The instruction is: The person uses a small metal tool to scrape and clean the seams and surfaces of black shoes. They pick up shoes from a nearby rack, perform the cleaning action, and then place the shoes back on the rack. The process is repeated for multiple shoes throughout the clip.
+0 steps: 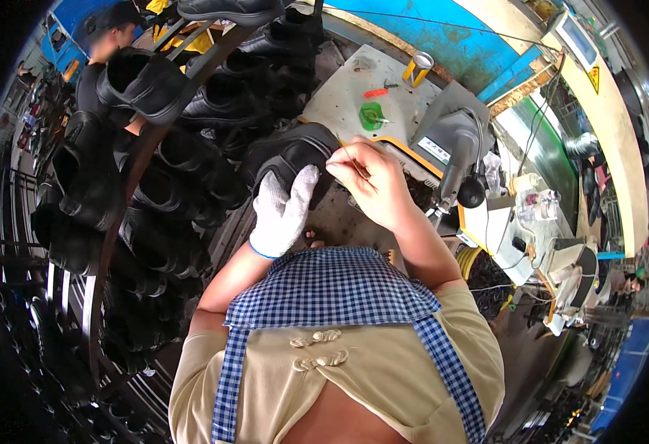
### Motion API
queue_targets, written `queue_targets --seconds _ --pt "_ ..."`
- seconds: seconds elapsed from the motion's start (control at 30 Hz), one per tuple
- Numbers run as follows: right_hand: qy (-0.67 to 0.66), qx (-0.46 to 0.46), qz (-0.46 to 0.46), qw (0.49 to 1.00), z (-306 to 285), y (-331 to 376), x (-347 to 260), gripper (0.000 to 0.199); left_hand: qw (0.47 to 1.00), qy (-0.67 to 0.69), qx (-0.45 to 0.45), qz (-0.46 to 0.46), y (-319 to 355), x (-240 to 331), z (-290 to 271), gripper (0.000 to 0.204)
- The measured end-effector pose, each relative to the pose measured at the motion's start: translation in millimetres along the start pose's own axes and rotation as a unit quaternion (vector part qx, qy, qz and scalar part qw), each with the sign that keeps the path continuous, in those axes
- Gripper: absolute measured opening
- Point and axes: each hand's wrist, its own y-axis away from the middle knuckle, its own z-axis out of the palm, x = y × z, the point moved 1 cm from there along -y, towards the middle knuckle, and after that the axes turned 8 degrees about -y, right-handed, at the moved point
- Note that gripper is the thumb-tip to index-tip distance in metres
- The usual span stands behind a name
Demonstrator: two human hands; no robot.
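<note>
Head view: my gloved left hand [284, 211] is closed under a black shoe [291, 155], holding it up just in front of the rack [117, 222] of similar shoes. My bare right hand [369, 181] is pinched shut on a thin stick [350, 157] whose tip meets the shoe's edge. I judge the shoe fairly light, stiff at the sole and softer above, so the sole gives the firmest hold. The bench [347, 92] lies just beyond.

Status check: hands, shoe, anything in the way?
Left hand, white glove, holds black shoe from below. Right hand bare, pinching a thin stick at the shoe's edge. Rack of shoes close on the left; nothing between hands.
</note>
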Motion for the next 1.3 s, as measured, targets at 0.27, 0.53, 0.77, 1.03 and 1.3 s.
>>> queue_targets --seconds 0.27,0.53,0.77,1.03,1.3 --pt "-0.066 -0.113 0.175 0.976 -34.3 42.5 55.3 0.022 0.963 0.267 -0.027 -0.036 -37.6 16.8 -12.0 0.023" --pt "-0.376 0.051 0.222 0.898 -43.5 71.3 89.2 0.068 0.851 -0.191 -0.202 0.446 -22.9 20.3 36.0 0.04" --pt "-0.381 0.105 0.321 0.861 -15.1 81.7 93.9 0.058 0.887 -0.15 -0.4 0.177 -27.5 28.6 31.5 0.031" --pt "0.04 0.102 0.028 0.994 -41.9 43.2 22.8 0.034 0.844 0.433 -0.178 -0.262 -33.0 22.0 18.4 0.033" --pt "0.306 0.085 -0.049 0.947 -47.6 50.0 -31.1 0.039 0.88 0.395 -0.143 -0.219 -26.0 28.3 16.1 0.031"
